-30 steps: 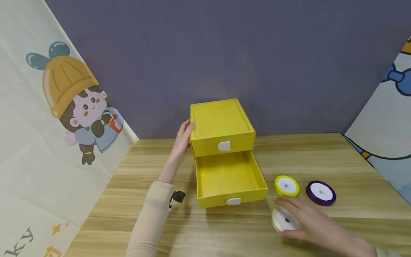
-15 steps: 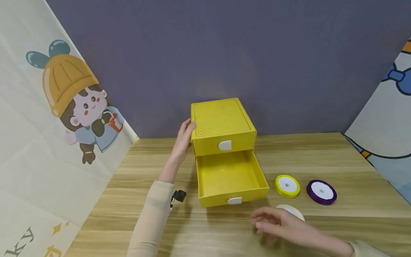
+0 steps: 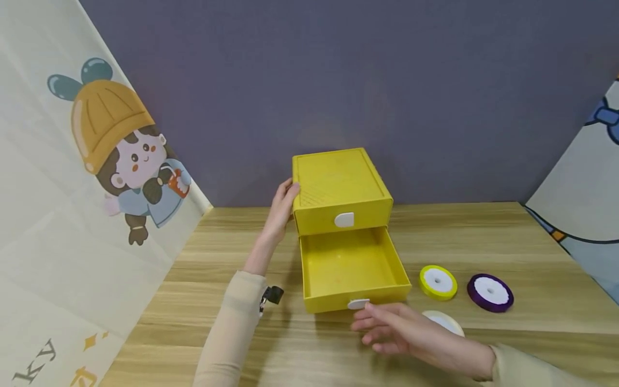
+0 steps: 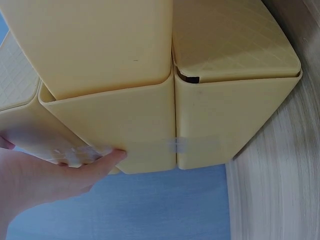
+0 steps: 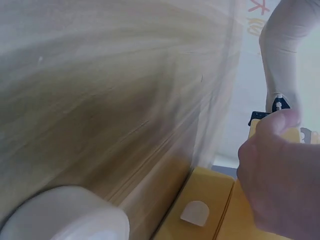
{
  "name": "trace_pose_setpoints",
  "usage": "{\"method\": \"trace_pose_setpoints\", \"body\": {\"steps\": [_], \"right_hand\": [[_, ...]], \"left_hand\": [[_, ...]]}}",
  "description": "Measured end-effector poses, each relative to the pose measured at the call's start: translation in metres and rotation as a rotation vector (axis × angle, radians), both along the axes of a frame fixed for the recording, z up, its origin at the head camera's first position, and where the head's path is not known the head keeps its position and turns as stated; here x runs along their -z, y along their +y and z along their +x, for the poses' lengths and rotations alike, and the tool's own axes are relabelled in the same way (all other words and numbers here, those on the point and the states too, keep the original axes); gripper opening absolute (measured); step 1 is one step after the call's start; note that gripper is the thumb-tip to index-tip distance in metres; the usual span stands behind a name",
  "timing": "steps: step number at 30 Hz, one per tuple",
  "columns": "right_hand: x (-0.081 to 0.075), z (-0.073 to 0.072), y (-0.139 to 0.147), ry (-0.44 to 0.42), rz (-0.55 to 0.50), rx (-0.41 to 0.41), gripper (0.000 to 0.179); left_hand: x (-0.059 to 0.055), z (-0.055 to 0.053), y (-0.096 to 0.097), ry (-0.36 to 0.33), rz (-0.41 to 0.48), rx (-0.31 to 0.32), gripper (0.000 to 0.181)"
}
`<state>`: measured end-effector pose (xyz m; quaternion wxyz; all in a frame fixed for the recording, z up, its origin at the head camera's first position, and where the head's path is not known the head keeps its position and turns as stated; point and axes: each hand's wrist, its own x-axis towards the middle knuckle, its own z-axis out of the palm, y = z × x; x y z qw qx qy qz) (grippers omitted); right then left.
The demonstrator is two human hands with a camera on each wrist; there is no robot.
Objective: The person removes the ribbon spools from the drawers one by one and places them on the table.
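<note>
A yellow two-drawer box stands by the back wall. Its lower drawer is pulled out and bare inside; the upper drawer is closed. My left hand lies against the box's left side near the top, and in the left wrist view its finger touches the yellow panel. In front of the lower drawer's white handle is my right hand, fingers loosely extended, holding nothing. Whether a fingertip touches the handle I cannot tell. Partly hidden behind that hand lies a white ribbon spool.
Right of the drawer lie a yellow ribbon spool and a purple ribbon spool on the wooden table. A grey-blue wall rises behind the box. Printed cloth hangs at the left. A black device sits at the left wrist.
My right hand has moved left, from the white spool to the front of the lower drawer's handle. The white spool now sits slightly farther back. My left hand has stayed on the box.
</note>
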<state>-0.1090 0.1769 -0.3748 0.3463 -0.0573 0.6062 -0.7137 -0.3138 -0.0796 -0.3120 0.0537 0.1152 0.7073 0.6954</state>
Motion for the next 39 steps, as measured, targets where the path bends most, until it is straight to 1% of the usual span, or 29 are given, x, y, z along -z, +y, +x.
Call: {"method": "trace_pose_setpoints", "body": {"steps": [1,2,4,7,12,19,24,31,35,39], "right_hand": [[0.000,-0.001,-0.001,-0.026,-0.006,0.009,0.057],[0.000,-0.002,-0.002,-0.049,-0.015,0.017,0.058],[0.001,-0.003,-0.004,-0.094,-0.030,0.045,0.058],[0.003,-0.004,-0.005,-0.121,-0.065,0.069,0.055],[0.004,-0.006,-0.006,-0.120,-0.091,0.067,0.053],[0.002,-0.008,-0.008,-0.116,-0.120,0.044,0.048],[0.001,-0.014,-0.010,-0.128,-0.139,0.044,0.045],[-0.002,-0.022,-0.011,-0.111,-0.079,0.063,0.054],[-0.002,-0.027,-0.013,-0.118,-0.102,0.066,0.052],[-0.003,-0.034,-0.016,-0.117,-0.113,0.092,0.048]], "left_hand": [[0.000,0.000,0.000,0.000,0.002,-0.001,0.067],[0.004,-0.003,0.000,0.007,0.002,-0.005,0.068],[0.004,-0.004,0.000,0.004,0.004,-0.003,0.068],[0.005,-0.004,0.000,0.000,0.007,0.003,0.067],[0.006,-0.003,0.001,-0.005,0.003,0.004,0.067],[0.006,-0.002,-0.001,-0.002,0.009,-0.010,0.067],[0.007,-0.002,-0.002,-0.006,0.009,-0.005,0.067],[0.006,-0.002,-0.001,-0.002,0.017,-0.012,0.067],[0.005,-0.003,-0.001,0.000,0.025,-0.016,0.068],[0.006,-0.004,-0.002,0.002,0.027,-0.013,0.068]]}}
